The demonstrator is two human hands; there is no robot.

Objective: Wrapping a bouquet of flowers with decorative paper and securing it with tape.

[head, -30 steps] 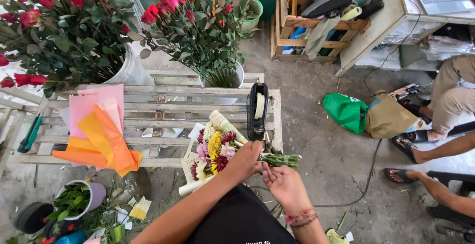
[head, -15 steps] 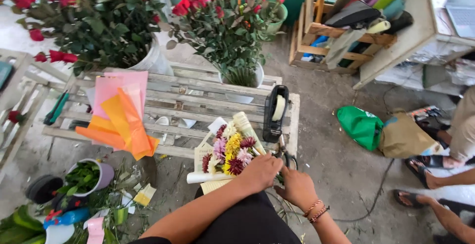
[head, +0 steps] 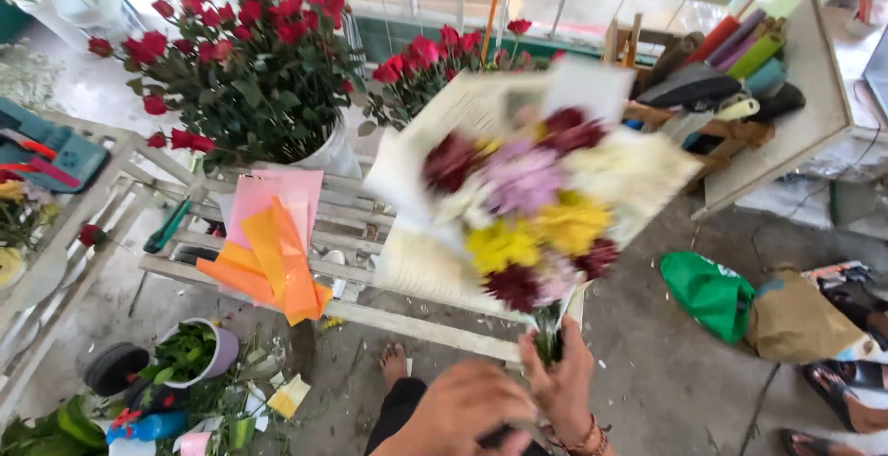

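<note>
The mixed bouquet [head: 532, 206] was lifted in the air, directly above the right hand [head: 560, 382], and it was blurred. It had dark red, pink, yellow and cream flowers, and pale wrapping paper [head: 444, 262] spread out behind them. The right hand was closed around the green stems [head: 550, 331] at the bottom of the bouquet, and a bracelet showed at its wrist. The left hand [head: 462, 410] was just beside the right hand, lower and to its left, with the back turned to the camera. I could not tell if its fingers held something, because they were hidden.

Beyond the hands, behind the bouquet, stood a slatted wooden bench [head: 370, 234]. Far to the left of the hands, pink and orange paper sheets [head: 268, 248] lay on it and hung over the edge. Further up and left, a big bunch of red roses [head: 240, 67] stood in a white bucket. To the right of the right hand, on the concrete floor, lay a green bag [head: 708, 294] and next to it a brown bag [head: 795, 317]. Above these, rolls of wrapping paper [head: 740, 67] lay in a wooden rack. A bare foot [head: 393, 363] showed on the floor, near the left hand.
</note>
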